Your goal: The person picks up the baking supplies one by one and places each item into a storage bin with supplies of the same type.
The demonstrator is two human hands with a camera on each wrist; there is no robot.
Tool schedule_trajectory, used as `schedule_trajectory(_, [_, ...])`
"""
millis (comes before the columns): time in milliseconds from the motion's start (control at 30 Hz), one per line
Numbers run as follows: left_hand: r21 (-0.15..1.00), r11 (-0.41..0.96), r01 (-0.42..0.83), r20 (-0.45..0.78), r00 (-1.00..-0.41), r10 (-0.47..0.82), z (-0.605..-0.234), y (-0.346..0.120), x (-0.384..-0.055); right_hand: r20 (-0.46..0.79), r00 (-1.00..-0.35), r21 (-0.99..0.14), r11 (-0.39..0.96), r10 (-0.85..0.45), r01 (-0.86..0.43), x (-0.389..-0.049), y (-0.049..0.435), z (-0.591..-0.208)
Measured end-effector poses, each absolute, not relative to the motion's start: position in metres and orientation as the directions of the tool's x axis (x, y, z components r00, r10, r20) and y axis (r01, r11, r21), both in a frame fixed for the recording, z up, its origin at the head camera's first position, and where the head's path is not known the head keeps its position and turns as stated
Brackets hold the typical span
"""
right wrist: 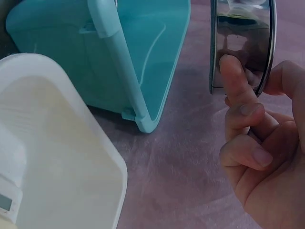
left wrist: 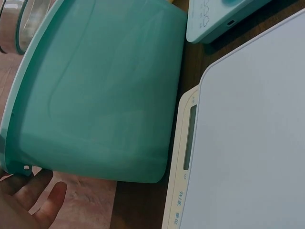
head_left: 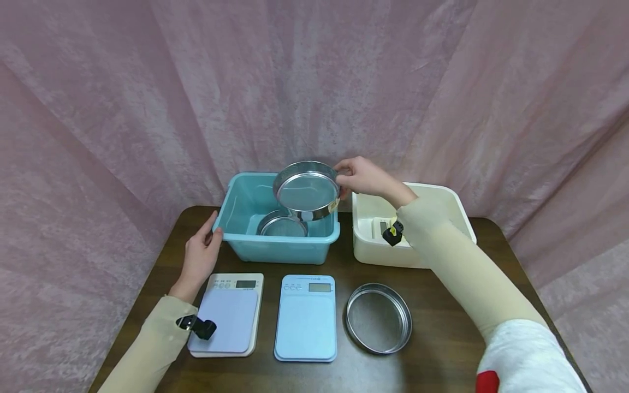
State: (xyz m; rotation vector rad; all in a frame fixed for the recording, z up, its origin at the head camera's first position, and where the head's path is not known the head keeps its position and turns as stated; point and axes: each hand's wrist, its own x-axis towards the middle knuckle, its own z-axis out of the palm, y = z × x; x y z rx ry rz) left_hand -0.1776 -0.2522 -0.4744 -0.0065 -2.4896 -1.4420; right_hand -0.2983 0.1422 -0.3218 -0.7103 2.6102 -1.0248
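Observation:
My right hand [head_left: 362, 177] pinches the side wall of a round metal sieve [head_left: 307, 210], held tilted above the light blue bin [head_left: 275, 238]. In the right wrist view, one finger [right wrist: 234, 78] lies against the sieve's shiny outer wall [right wrist: 240, 43]. A second sieve [head_left: 282, 229] leans inside the bin, partly hidden by the raised one. At the bin's front left corner, my left hand [head_left: 200, 254] touches the rim with fairly straight fingers; the left wrist view shows its fingers [left wrist: 35, 191] at the rim from outside.
A white kitchen scale [head_left: 226, 319] and a light blue scale [head_left: 306, 327] lie before the bin. To their right is another round sieve [head_left: 378, 318]. A cream bin [head_left: 393, 256] with a small white scale [head_left: 379, 226] inside stands right of the blue bin. Pink curtain [head_left: 314, 82] hangs behind.

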Motion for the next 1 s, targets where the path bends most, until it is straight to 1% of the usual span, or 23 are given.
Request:
schedule_trajectory(167, [0.853,0.504,0.136,0.231,-0.964,-0.131,-0.475,-0.252,-0.178,-0.085,-0.848,-0.69,0.645,-0.523,-0.328,-0.305,0.132,-0.323])
schedule_trajectory(433, [0.844,0.521,0.123,0.224,-0.965,-0.135,-0.477,-0.252,-0.181,-0.115,-0.836,-0.648,0.679,-0.537,-0.346,-0.316,0.121,-0.325])
schedule_trajectory(700, [0.844,0.523,0.118,0.22,-0.966,-0.138,-0.477,-0.252,-0.182,-0.17,-0.83,-0.64,0.7,-0.53,-0.316,-0.331,0.112,-0.332])
schedule_trajectory(1000, [0.85,0.512,0.122,0.218,-0.967,-0.132,-0.477,-0.253,-0.18,-0.196,-0.823,-0.639,0.706,-0.534,-0.306,-0.337,0.098,-0.341])
